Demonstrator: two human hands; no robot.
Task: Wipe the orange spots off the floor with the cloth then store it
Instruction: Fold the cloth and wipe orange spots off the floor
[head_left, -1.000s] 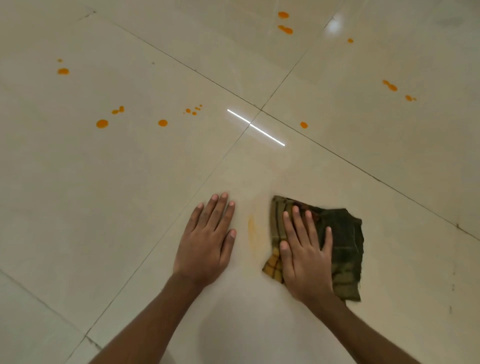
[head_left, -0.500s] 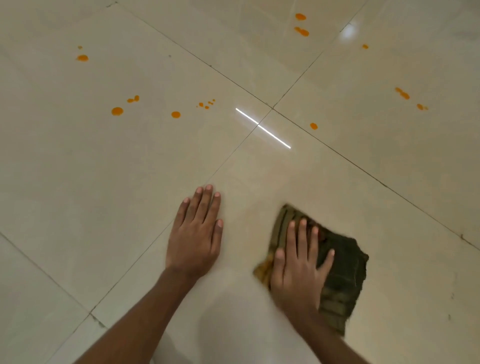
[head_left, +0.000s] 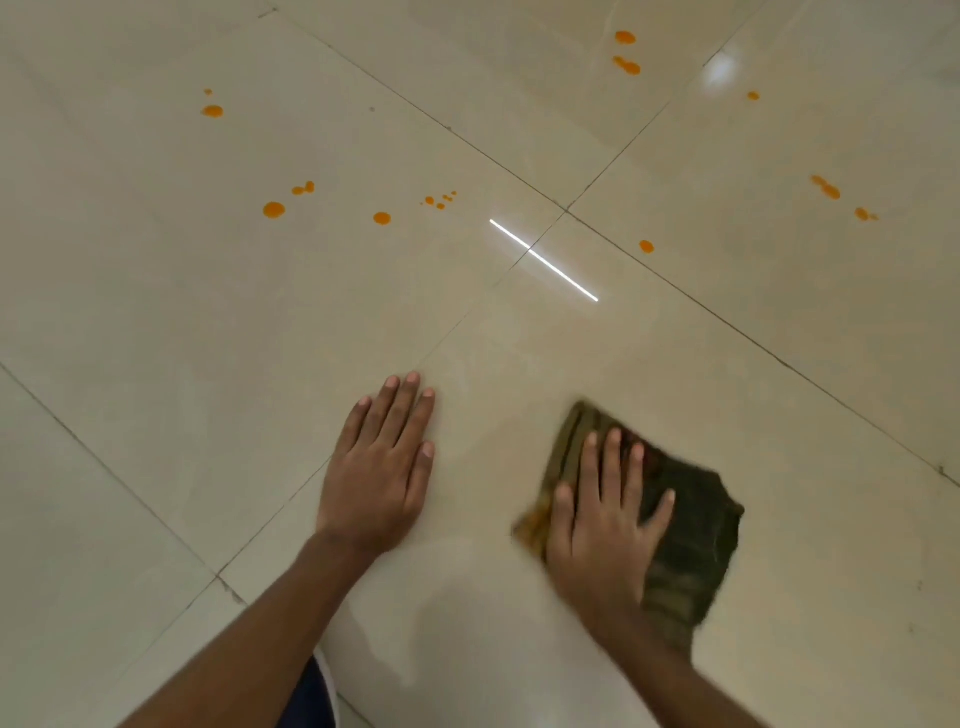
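Two bare hands rest on a pale tiled floor (head_left: 218, 322), seen from above. The right hand (head_left: 602, 525) lies flat with fingers spread, pressing down on a dark green checked cloth (head_left: 691, 530) near the right of the view; its grip is open, palm pinning the fabric instead of clutching it. The cloth is blurred at its edges. The left hand (head_left: 379, 467) is also open and empty, palm down on bare tile just left of the cloth, likely bracing the body.

The cloth looks soft, thin and light, bunched into a loose fold. It should slide easily under a flat palm, and pinching a gathered edge or corner would lift it for storing.

The floor is glossy cream tile with dark grout lines, reflecting a bright strip of light. Many orange spots (head_left: 274, 210) remain farther away, scattered left, centre and right, all well apart from the cloth. No storage place is visible.
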